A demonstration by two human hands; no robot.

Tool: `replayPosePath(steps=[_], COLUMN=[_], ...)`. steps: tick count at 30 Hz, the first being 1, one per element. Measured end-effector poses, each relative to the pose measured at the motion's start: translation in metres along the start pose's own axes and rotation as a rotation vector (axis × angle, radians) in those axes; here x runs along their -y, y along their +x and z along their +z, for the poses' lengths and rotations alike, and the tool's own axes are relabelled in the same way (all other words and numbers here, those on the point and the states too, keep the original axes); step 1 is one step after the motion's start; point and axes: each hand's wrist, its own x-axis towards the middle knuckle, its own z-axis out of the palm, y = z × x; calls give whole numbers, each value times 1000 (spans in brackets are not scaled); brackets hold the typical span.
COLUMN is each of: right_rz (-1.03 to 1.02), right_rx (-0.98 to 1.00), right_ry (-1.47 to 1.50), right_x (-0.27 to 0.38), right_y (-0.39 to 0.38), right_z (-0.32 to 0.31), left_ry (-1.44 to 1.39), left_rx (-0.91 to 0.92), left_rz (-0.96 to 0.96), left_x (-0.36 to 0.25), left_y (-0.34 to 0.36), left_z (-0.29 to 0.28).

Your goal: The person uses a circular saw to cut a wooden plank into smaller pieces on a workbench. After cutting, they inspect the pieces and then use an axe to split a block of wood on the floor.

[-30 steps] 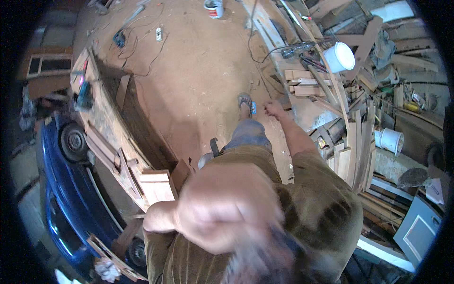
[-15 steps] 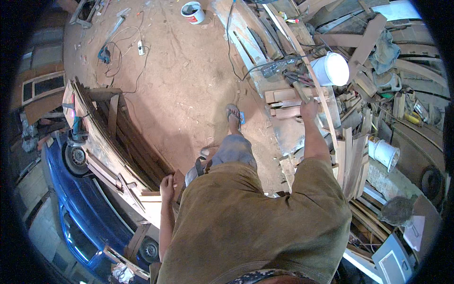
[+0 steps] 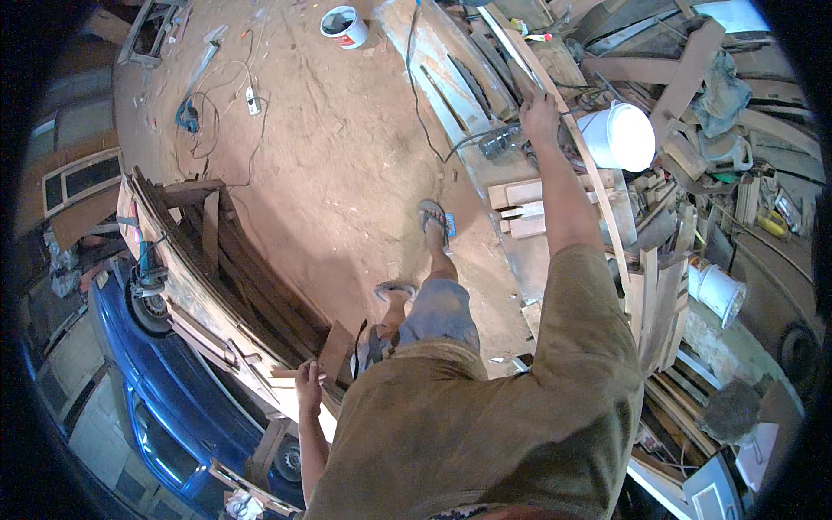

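My right arm stretches forward over the low work surface (image 3: 524,251) on the right. My right hand (image 3: 541,120) has its fingers curled down among the tools and a black cable (image 3: 472,139), left of a white bucket (image 3: 617,137). What it grips, if anything, is hidden. Short cut wood pieces (image 3: 520,192) lie below that forearm. My left hand (image 3: 309,383) is closed at the edge of the wooden bench (image 3: 247,368) on the left, beside a thin wooden strip (image 3: 284,374). Its contents are too small to make out. A brown board (image 3: 335,351) stands just beyond it.
A bucket with dark contents (image 3: 344,28) stands on the dirt floor (image 3: 321,130). A power strip (image 3: 252,101) and loose cords lie at the far left. Beyond the bench is a blue car (image 3: 165,390). Stacked timber (image 3: 659,312) and scrap crowd the right side.
My right hand has moved forward from the cut wood pieces and the wooden handle beside them to the cable and tools. My left hand has come slightly nearer along the bench.
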Motion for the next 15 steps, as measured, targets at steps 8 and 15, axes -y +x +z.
replayPosePath(steps=[8,15], right_rz=[125,170], right_rx=[177,158], right_ry=[-106,494], right_x=[-22,-48], right_y=[35,38], right_z=[40,3], left_ry=[189,315], left_rx=[58,47], left_rz=[123,44], left_x=[-38,-5], left_y=[-12,6], left_z=[22,4])
